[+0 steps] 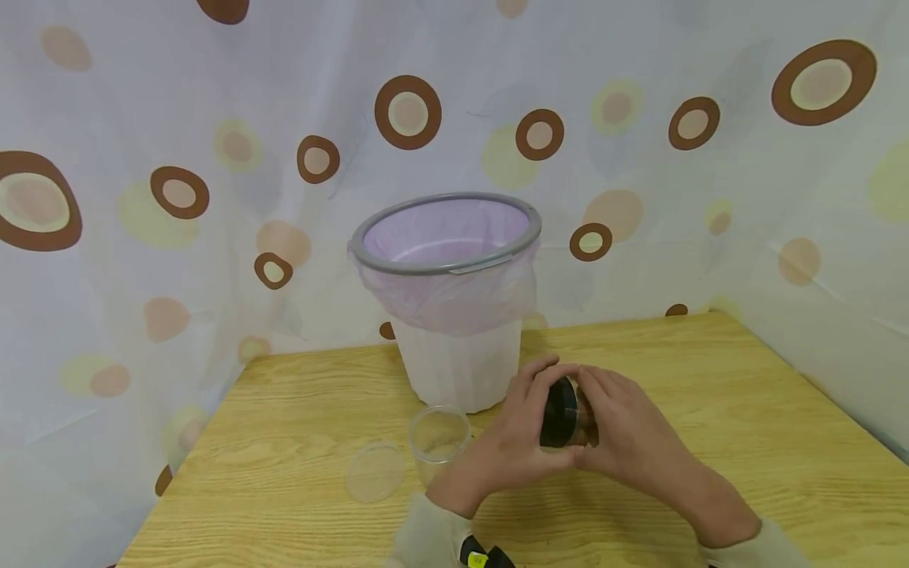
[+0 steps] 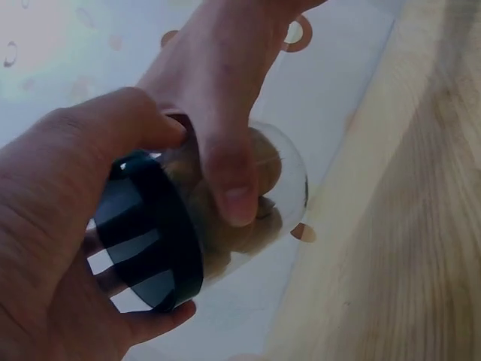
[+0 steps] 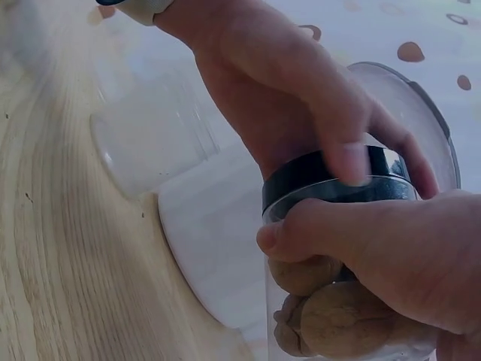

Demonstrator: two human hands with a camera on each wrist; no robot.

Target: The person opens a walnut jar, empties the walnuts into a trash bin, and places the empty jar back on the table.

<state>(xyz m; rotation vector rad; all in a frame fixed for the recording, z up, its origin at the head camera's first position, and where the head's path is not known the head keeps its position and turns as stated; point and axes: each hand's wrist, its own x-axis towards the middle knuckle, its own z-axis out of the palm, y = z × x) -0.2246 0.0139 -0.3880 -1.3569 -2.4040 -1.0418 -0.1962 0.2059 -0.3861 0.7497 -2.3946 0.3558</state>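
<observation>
Both hands are on a clear jar [image 2: 291, 169] that has a black lid [image 1: 559, 414] and holds several brown walnuts [image 3: 346, 320]. The left hand [image 1: 521, 430] grips the lid, fingers curled around its rim. The right hand [image 1: 628, 430] grips the clear body, its thumb across the side just below the lid. The jar is tilted above the table, its lid toward the left hand. In the head view the hands hide most of the jar. The right wrist view shows the lid still on the jar.
A white bin [image 1: 461, 363] with a purple liner bag and grey rim stands behind the hands. Left of the hands, a clear, lidless container [image 1: 439, 434] stands on the wooden table [image 1: 298, 426]. Beside it lies a clear round lid [image 1: 375, 472]. A patterned curtain [image 1: 454, 47] hangs behind.
</observation>
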